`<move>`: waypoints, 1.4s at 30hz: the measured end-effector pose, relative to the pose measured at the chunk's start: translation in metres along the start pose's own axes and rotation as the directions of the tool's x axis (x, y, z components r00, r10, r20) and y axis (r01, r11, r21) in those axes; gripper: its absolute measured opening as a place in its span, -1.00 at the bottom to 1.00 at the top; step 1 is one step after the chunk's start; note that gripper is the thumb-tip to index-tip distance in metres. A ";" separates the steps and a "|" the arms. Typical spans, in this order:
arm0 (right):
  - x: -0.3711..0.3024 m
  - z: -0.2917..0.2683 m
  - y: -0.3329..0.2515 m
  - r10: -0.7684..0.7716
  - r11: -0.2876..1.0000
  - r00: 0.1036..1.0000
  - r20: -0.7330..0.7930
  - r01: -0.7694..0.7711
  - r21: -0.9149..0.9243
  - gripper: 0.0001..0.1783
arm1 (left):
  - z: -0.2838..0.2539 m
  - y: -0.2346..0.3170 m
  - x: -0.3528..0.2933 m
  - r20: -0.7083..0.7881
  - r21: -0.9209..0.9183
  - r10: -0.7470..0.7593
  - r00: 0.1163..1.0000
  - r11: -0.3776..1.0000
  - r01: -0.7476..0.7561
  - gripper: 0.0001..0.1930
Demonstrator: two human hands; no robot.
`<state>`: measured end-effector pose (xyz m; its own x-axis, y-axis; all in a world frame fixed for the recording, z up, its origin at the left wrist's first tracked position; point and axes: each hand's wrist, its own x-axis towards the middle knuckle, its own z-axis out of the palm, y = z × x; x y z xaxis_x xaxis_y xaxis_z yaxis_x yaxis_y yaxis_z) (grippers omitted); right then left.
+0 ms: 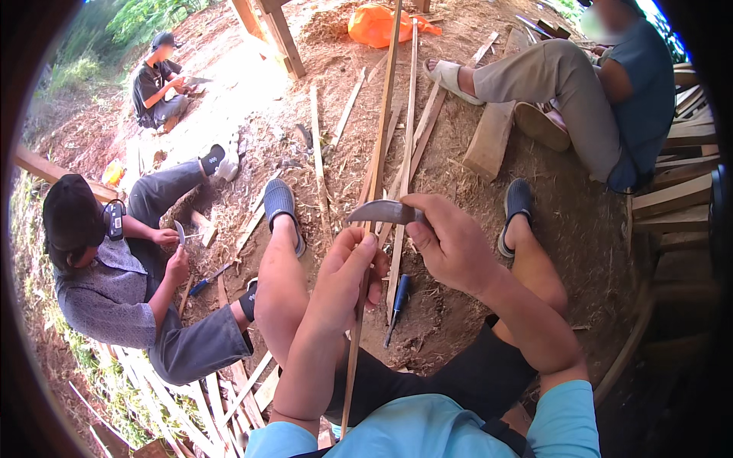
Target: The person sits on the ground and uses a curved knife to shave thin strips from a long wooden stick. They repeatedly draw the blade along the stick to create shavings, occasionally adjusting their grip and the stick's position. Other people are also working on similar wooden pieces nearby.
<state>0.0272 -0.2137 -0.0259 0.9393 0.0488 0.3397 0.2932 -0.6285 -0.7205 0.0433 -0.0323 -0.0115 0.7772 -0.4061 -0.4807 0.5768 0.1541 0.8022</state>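
A long thin wooden strip (387, 99) runs from near my lap up past the top of the head view. My left hand (347, 278) is closed round it in front of my knees. In my right hand (452, 244) is a knife with a short curved blade (379, 211), fingers wrapped round its handle. The blade lies across the strip just beyond my left hand, its tip pointing left. Whether the edge bites into the wood I cannot tell. The knife's handle is mostly hidden by my right hand.
A blue-handled tool (400, 294) lies on the dirt between my feet, among several loose strips. On the left a seated person (107, 267) holds a knife; another person (580, 99) sits at the right beside stacked timber (676, 198). An orange bag (374, 27) lies far ahead.
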 end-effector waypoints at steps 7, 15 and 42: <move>-0.007 0.009 -0.008 -0.018 1.000 1.000 -0.008 0.018 -0.012 -0.65 | 0.004 0.000 0.001 -0.005 0.014 0.059 0.998 0.998 -0.059 -0.77; -0.003 0.006 -0.011 -0.097 0.994 0.994 0.041 0.095 0.061 -0.67 | 0.001 -0.003 -0.002 0.056 -0.095 0.015 0.998 0.995 -0.010 -0.71; 0.013 0.015 0.009 -0.162 0.986 0.986 0.035 0.163 -0.037 -0.65 | -0.002 -0.007 -0.011 0.077 -0.053 0.019 0.997 0.998 -0.015 -0.60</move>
<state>0.0449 -0.2068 -0.0371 0.8851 0.1772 0.4303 0.4358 -0.6400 -0.6328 0.0310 -0.0276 -0.0126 0.7664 -0.4715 -0.4363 0.5775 0.2081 0.7894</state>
